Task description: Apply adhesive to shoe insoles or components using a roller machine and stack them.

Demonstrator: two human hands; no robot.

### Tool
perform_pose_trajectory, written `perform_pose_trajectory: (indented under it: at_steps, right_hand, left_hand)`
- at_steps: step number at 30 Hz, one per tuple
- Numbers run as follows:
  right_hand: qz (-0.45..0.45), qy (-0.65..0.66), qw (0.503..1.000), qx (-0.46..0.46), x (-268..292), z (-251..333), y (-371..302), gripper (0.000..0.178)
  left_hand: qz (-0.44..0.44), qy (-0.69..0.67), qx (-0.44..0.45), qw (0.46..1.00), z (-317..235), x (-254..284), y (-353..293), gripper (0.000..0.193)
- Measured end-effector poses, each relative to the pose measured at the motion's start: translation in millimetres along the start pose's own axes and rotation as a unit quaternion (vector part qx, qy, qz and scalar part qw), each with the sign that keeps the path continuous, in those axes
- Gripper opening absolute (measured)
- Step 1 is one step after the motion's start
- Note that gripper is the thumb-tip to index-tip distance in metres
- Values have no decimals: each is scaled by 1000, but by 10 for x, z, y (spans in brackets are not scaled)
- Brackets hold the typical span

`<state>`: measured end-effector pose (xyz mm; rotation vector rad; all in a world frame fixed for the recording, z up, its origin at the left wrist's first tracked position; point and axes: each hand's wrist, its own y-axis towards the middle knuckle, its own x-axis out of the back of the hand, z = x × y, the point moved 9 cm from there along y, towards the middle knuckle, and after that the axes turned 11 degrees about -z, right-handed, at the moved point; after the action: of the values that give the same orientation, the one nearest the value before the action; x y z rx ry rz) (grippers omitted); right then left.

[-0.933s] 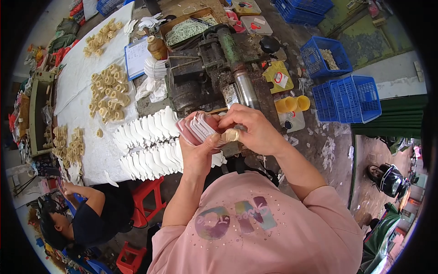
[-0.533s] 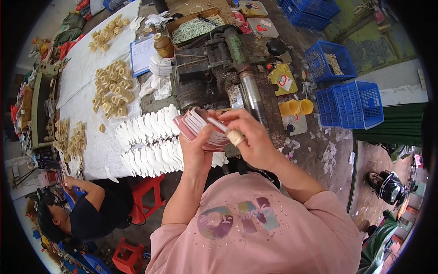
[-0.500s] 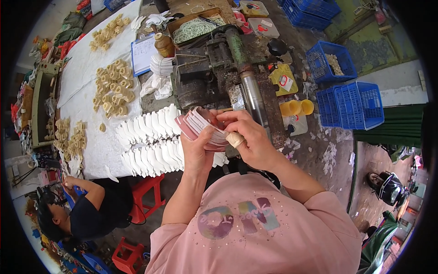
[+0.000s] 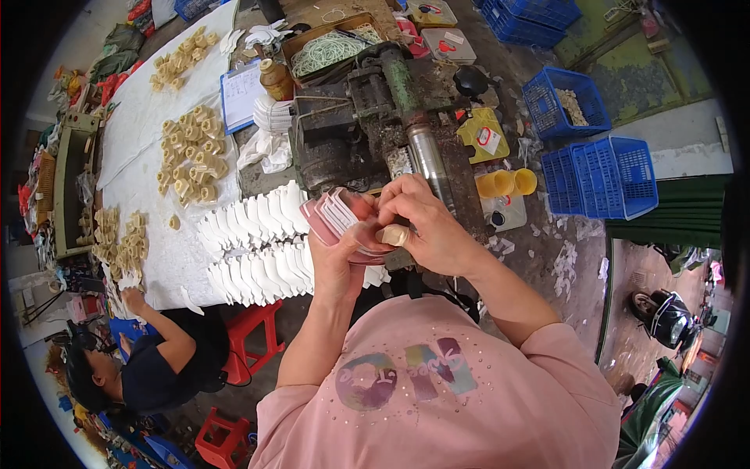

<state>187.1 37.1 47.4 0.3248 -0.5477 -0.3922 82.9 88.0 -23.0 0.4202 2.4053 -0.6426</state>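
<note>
A stack of thin pink and white curved pieces (image 4: 334, 213) rests in my left hand (image 4: 334, 264), whose thumb presses on the near side. My right hand (image 4: 430, 230) is at the stack's right edge, with bent fingers pinched together against it; what lies between the fingertips is hidden. A beige finger cover (image 4: 393, 235) sits on the right thumb. Just left of my left hand, two rows of white curved pieces (image 4: 254, 217) stand in overlapping lines on the table. Beyond my hands is a dark, worn machine (image 4: 328, 144) with a shiny metal roller (image 4: 428, 152).
Piles of cream-coloured rings (image 4: 191, 152) lie on the white-covered table (image 4: 129, 168). A clipboard (image 4: 242, 95), a brown bottle (image 4: 275, 78) and a tray of pale cord (image 4: 332, 53) are farther back. Yellow cups (image 4: 504, 184) and blue crates (image 4: 601, 178) stand right. Another person (image 4: 168, 352) sits at left.
My right fingers have shifted along the stack's edge and bent more, and the thumb has turned inward. The stack tilts slightly differently. The other person's arm has reached toward the table.
</note>
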Motion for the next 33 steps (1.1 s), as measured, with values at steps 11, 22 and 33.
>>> perform_pose_trajectory:
  at_steps: [11, 22, 33]
  right_hand:
    - [84, -214, 953, -197, 1060, -765, -51, 15]
    - [-62, -131, 959, -245, 870, -1014, -203, 21]
    - [-168, -30, 944, -283, 966, -1208, -332, 26]
  left_hand:
    - [133, 527, -123, 830, -107, -129, -58, 58]
    - [218, 560, -123, 790, 238, -357, -101, 65]
    - [-95, 688, -336, 636, -1058, 1345, 523, 50]
